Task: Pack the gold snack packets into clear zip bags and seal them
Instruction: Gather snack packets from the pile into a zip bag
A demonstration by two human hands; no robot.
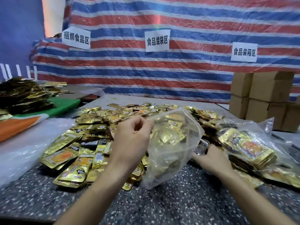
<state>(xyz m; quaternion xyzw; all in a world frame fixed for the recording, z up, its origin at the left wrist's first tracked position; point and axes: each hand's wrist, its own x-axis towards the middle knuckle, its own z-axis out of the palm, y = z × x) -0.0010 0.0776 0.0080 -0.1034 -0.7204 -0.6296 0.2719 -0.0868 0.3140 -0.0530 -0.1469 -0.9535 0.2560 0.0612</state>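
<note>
A big heap of gold snack packets (90, 140) covers the speckled table (178, 205) in front of me. My left hand (131, 140) pinches the upper rim of a clear zip bag (173, 143) and holds it up with its mouth open; some gold packets lie inside it. My right hand (211, 158) is low, just right of the bag, with its fingers curled round packets in the heap. A filled clear bag (248, 145) of gold packets lies to the right.
Brown cardboard boxes (263, 98) are stacked at the back right. A second pile of packets (24, 93) sits on green and orange cloth at the far left. Loose clear plastic (19, 151) lies at the left. A striped tarp with paper signs hangs behind.
</note>
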